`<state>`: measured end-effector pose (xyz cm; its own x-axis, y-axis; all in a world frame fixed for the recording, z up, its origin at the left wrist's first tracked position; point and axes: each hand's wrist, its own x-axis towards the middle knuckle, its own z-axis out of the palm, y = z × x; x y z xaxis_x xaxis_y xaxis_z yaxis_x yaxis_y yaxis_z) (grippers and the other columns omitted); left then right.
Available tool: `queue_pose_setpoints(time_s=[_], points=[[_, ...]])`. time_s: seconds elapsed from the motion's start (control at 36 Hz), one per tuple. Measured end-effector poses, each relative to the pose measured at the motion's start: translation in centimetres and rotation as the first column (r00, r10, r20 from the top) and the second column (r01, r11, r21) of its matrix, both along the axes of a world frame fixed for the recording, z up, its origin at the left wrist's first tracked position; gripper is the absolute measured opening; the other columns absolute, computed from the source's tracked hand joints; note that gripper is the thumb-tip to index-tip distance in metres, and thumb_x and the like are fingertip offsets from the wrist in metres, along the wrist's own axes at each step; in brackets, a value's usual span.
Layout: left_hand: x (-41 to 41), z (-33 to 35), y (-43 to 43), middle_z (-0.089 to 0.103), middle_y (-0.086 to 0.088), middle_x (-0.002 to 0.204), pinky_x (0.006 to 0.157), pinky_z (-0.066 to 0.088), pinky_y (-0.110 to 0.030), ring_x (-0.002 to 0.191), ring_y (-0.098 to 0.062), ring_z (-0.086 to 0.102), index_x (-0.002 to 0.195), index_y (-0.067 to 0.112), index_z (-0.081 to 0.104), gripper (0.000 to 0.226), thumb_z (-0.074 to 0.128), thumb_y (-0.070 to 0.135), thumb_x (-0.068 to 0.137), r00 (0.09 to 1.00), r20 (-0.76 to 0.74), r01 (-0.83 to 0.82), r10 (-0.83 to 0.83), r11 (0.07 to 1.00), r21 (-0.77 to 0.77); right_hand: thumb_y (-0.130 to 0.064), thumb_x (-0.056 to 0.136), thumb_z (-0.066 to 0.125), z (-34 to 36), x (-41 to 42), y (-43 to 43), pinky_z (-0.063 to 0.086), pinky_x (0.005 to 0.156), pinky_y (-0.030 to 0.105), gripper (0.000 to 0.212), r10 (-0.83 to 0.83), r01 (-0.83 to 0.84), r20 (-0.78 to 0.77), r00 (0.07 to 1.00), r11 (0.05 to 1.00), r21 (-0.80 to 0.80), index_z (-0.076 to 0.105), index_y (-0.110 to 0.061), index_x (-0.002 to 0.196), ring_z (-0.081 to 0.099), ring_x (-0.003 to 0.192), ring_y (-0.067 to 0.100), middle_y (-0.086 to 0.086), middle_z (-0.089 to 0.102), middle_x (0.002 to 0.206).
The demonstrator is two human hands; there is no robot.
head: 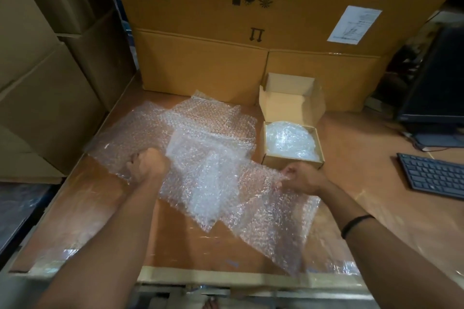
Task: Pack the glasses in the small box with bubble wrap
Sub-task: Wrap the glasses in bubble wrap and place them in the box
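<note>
A clear bubble wrap sheet (226,183) is stretched above the brown table between my hands. My left hand (148,164) is closed on its left edge and my right hand (301,179) pinches its right edge. Something pale and blurred shows through the middle of the sheet; I cannot tell whether it is a glass. Behind my right hand stands the small cardboard box (292,162), lid flap up, with a bubble-wrapped bundle (288,139) inside. More bubble wrap sheets (175,123) lie flat behind my left hand.
Large cardboard cartons (251,20) are stacked along the back and the left side (37,83). A black keyboard (434,174) and a dark monitor (437,83) occupy the right. The table's front edge (200,278) is taped.
</note>
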<state>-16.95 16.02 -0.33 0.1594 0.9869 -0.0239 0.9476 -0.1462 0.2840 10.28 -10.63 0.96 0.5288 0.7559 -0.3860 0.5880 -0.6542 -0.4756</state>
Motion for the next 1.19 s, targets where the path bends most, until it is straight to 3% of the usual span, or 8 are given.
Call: queue_pose_setpoints(time_s=[0.17,0.25,0.36,0.5,0.58,0.92,1.0,1.19], points=[[2.2,1.3,-0.6,0.062,-0.006,0.070,0.057,0.039,-0.027,0.064,-0.022,0.054,0.085,0.016,0.069,0.007,0.068,0.022,0.088,0.888,0.460,0.088,0.009,0.978,-0.188,-0.027,0.068,0.088,-1.2,2.3,-3.5,0.053,0.082,0.037,0.040,-0.059,0.044,-0.128,0.990,0.992,-0.118,0.056,-0.022,0.093,0.060,0.097,0.021,0.001,0.062,0.102],[3.3,1.0,-0.6,0.060,-0.010,0.072,0.057,0.037,-0.028,0.059,-0.022,0.052,0.072,0.017,0.056,0.021,0.070,0.010,0.086,0.739,0.673,0.258,-0.035,0.937,-0.235,-0.010,0.075,0.080,-1.1,3.2,-4.7,0.046,0.064,0.024,0.026,-0.012,-0.006,-0.085,0.996,0.978,-0.207,0.057,-0.019,0.085,0.057,0.083,0.016,-0.002,0.061,0.089],[4.4,0.7,-1.6,0.066,-0.011,0.068,0.055,0.042,-0.028,0.049,-0.019,0.055,0.072,0.014,0.061,0.019,0.074,0.004,0.082,0.709,0.685,0.468,-0.167,0.837,-0.282,-0.008,0.081,0.066,-1.1,5.5,-6.6,0.044,0.056,0.023,0.017,-0.070,0.088,0.082,0.994,0.968,-0.234,0.060,-0.023,0.074,0.060,0.072,0.016,-0.002,0.064,0.076],[6.5,1.2,-5.4,0.069,-0.005,0.073,0.053,0.046,-0.023,0.057,-0.009,0.063,0.075,0.011,0.061,0.016,0.075,0.006,0.082,0.704,0.636,0.624,-0.315,0.701,-0.344,-0.029,0.089,0.057,-0.3,8.6,-9.5,0.046,0.096,0.037,0.013,-0.127,0.272,0.438,0.890,0.918,-0.289,0.061,-0.033,0.102,0.060,0.105,0.026,0.003,0.066,0.110],[7.9,1.2,-8.4,0.068,-0.006,0.073,0.062,0.046,-0.029,0.066,-0.020,0.062,0.076,0.010,0.063,0.013,0.075,0.008,0.082,0.662,0.675,0.702,-0.325,0.585,-0.406,-0.024,0.089,0.056,-0.5,10.4,-11.3,0.043,0.095,0.036,0.022,-0.184,0.364,0.576,0.797,0.906,-0.214,0.066,-0.032,0.107,0.059,0.105,0.026,0.002,0.067,0.111],[8.6,-0.7,-13.7,0.068,-0.008,0.092,0.086,0.039,-0.050,0.105,-0.034,0.053,0.081,0.010,0.061,0.023,0.081,0.020,0.073,0.627,0.776,0.770,-0.059,0.195,-0.607,-0.019,0.093,0.049,-0.1,13.4,-16.6,0.041,0.093,0.039,0.018,-0.237,0.398,0.570,0.787,0.900,-0.176,0.064,-0.023,0.102,0.055,0.089,0.025,0.006,0.063,0.091],[8.9,-0.5,-15.2,0.061,-0.014,0.091,0.098,0.043,-0.045,0.107,-0.027,0.066,0.079,0.004,0.055,0.026,0.078,0.014,0.071,0.624,0.782,0.769,-0.012,0.187,-0.611,-0.013,0.089,0.053,-0.2,13.8,-17.8,0.039,0.093,0.040,0.029,-0.260,0.422,0.607,0.751,0.896,-0.138,0.063,-0.024,0.114,0.055,0.097,0.027,0.009,0.063,0.104],[10.4,-1.1,-17.6,0.064,0.006,0.067,0.068,0.047,-0.028,0.067,-0.008,0.059,0.073,0.009,0.064,0.015,0.074,0.000,0.080,0.620,0.706,0.758,-0.342,0.495,-0.425,-0.037,0.097,0.048,-2.3,11.3,-17.7,0.026,0.117,0.047,0.057,-0.267,0.307,0.590,0.762,0.951,0.034,0.031,-0.022,0.149,0.035,0.137,0.028,0.010,0.034,0.153]])
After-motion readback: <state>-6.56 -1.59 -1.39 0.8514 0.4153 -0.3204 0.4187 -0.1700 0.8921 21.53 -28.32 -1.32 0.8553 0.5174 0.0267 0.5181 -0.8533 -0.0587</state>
